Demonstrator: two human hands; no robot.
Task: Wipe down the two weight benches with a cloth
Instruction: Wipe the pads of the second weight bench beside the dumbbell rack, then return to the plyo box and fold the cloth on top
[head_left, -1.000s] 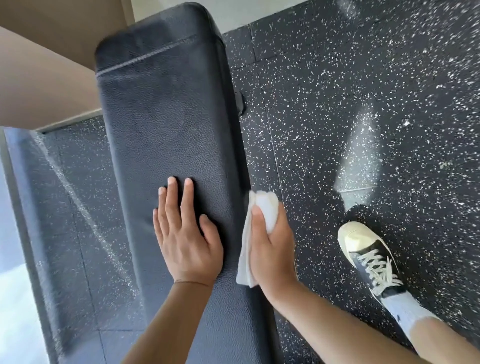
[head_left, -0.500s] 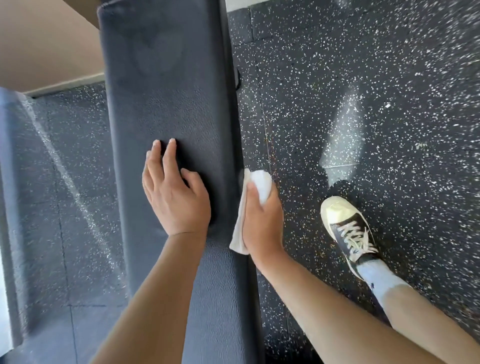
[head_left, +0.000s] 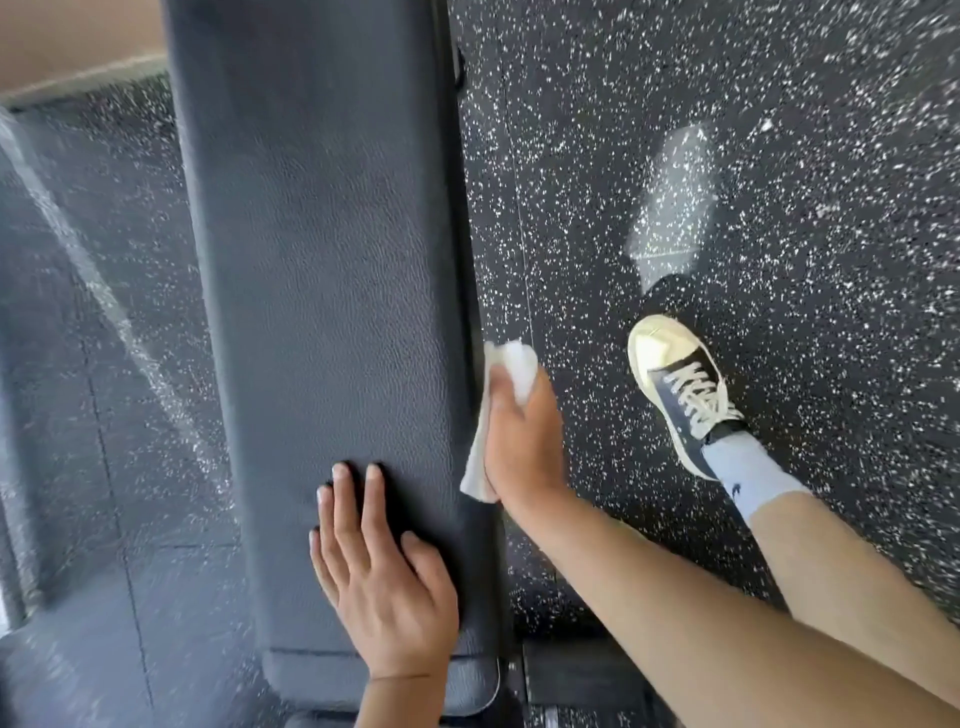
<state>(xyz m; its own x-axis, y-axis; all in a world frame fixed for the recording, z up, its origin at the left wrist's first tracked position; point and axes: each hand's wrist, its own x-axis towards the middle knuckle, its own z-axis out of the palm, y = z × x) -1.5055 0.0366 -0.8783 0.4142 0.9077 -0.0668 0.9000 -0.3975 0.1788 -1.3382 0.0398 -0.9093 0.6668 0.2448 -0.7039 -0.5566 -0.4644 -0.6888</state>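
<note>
**Bench edge wiped as hands slide toward the near end**

Both hands have been drawn back along the pad since a second ago, so that the seam at the near end of the weight bench (head_left: 332, 291) is now in view beneath the left wrist. The left hand (head_left: 382, 577) is laid flat on the top of the pad, fingers straight and slightly spread, nothing held in it; it is judged to be placed there as a brace, so that the body is steadied while the edge is worked.

The white cloth (head_left: 501, 410) is kept bunched in the grip of the right hand (head_left: 522, 441), whose fingers are curled around it, and it is pressed against the right side face of the pad, a loose corner left hanging below the palm. The cloth is held sideways, it is judged, because the vertical edge rather than the top is being cleaned at this moment.

A sneakered foot (head_left: 680, 389) is planted on the speckled rubber floor (head_left: 779, 156) well apart from the bench, probably for balance during the reach. Only one bench is visible; the second is not shown, so the progress of the whole task cannot be told.
</note>
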